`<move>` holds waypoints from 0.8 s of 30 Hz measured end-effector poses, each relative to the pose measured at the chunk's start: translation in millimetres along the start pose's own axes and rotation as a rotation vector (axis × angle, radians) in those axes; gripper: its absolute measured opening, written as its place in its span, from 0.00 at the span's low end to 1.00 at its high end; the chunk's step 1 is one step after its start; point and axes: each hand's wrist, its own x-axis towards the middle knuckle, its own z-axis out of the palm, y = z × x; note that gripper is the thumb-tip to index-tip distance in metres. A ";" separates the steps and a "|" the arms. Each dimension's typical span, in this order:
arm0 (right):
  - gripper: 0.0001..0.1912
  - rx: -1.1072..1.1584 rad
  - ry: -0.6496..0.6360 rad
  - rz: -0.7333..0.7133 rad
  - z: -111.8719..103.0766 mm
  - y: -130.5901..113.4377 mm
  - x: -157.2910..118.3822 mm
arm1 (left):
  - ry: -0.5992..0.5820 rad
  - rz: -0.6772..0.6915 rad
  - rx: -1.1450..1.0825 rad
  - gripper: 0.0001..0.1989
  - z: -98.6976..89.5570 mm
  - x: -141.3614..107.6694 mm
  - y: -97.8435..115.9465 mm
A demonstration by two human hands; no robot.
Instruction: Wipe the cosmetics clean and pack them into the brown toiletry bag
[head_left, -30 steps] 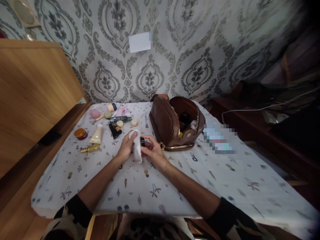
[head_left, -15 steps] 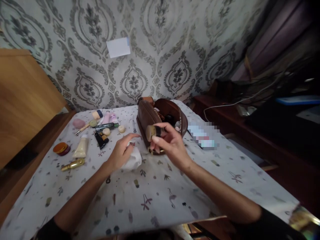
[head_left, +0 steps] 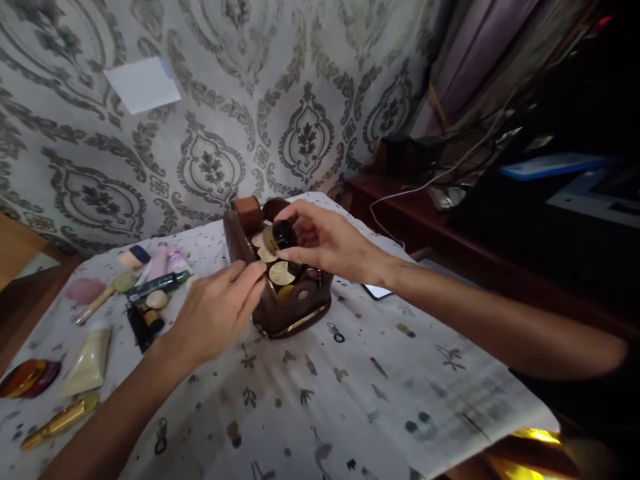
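Observation:
A small round jar with a black lid [head_left: 284, 235] is pinched between the thumb and fingers of my right hand [head_left: 325, 241], held over the mouth of the brown bag [head_left: 295, 310]. The bag stands unzipped, with several round pale-gold pieces [head_left: 283, 273] and darker items inside. At the bag's left edge is my left hand [head_left: 223, 303], its fingers pressed together and bent over the rim; its thumb is hidden.
Left on the patterned cloth [head_left: 280, 427] lie a cream tube [head_left: 89, 359], a gold bottle [head_left: 60, 421], an orange-lidded jar [head_left: 30, 379], a brush [head_left: 103, 300], a pink sponge [head_left: 85, 291] and a dark green tube [head_left: 157, 285]. A phone [head_left: 377, 291] lies right of the bag.
My right hand has carried the jar from in front of the bag to above its opening. My left hand has moved to the bag's rim; the white tissue by it no longer shows. The view has turned right.

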 end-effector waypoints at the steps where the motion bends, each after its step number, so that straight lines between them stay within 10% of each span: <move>1: 0.19 -0.058 -0.046 -0.002 -2.4 2.5 0.9 | 0.037 0.001 -0.019 0.15 2.1 -5.6 -0.4; 14: 0.10 -0.833 -0.754 0.028 27.6 14.2 43.8 | 0.217 -0.003 -0.069 0.16 19.9 -15.5 1.7; 24: 0.08 -0.845 -0.876 0.076 50.0 27.8 47.9 | 0.204 -0.007 -0.094 0.16 21.3 -18.7 0.5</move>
